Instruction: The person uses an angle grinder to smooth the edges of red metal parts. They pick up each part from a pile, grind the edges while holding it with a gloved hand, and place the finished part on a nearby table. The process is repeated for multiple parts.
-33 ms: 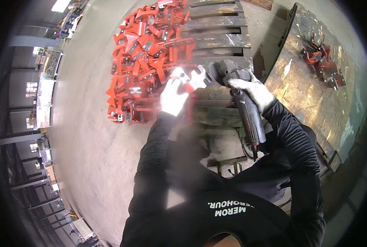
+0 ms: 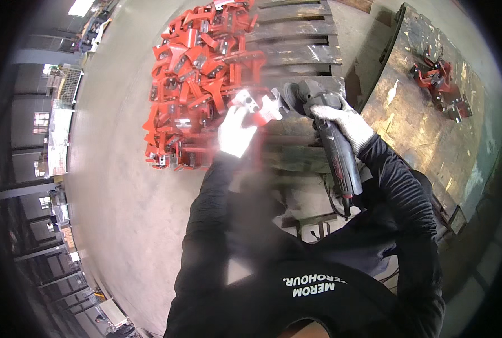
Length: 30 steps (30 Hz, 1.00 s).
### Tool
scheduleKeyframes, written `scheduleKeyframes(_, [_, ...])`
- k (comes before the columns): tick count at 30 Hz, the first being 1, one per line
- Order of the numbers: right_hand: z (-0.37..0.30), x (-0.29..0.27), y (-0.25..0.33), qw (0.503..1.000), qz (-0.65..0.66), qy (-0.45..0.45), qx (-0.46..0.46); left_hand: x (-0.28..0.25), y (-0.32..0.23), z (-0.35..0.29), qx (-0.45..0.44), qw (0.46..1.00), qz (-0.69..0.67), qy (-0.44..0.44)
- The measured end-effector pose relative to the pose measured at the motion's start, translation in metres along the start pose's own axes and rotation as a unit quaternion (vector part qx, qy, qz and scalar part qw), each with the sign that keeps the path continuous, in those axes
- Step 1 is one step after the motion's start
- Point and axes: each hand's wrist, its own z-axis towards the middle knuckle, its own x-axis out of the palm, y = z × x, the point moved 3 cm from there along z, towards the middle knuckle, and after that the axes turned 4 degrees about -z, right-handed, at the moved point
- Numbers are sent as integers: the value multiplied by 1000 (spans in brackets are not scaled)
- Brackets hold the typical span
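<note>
In a white glove, my right hand [image 2: 341,118] grips the head end of a dark angle grinder [image 2: 338,160], whose body hangs down toward my lap. The grinder's disc [image 2: 292,98] sits right beside the forked end of a bracket [image 2: 272,107]; glare hides whether they touch. My left hand [image 2: 237,132], also gloved, is closed on that bracket, which is bare metal at the fork and red near the fingers. Just beyond my left hand lies a heap of red metal brackets [image 2: 186,67].
The heap rests on a slatted wooden pallet [image 2: 296,54]. To the right, a worn wooden tabletop [image 2: 400,124] carries a few more red brackets [image 2: 442,84]. The grinder's cord [image 2: 332,200] hangs by my knee. Concrete floor [image 2: 115,146] stretches left toward shelving.
Almost nothing differs. The view has shifted very slightly; both hands, the bracket and the grinder keep nearly the same places.
</note>
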Motion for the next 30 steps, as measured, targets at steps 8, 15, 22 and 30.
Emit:
scheduleKeyframes(8, [10, 2, 4, 998, 49, 21, 23, 6, -8, 7, 26, 999, 12, -24])
scheduleKeyframes(15, [2, -3, -1, 999, -10, 12, 39, 0, 3, 8, 34, 997, -16, -66])
scheduleKeyframes(22, [1, -6, -9, 997, -74, -33, 4, 0, 5, 20, -53, 991, -61, -105])
scheduleKeyframes(30, [3, 7, -7, 982, -159, -29, -94, 4, -3, 14, -23, 995, 68, -73])
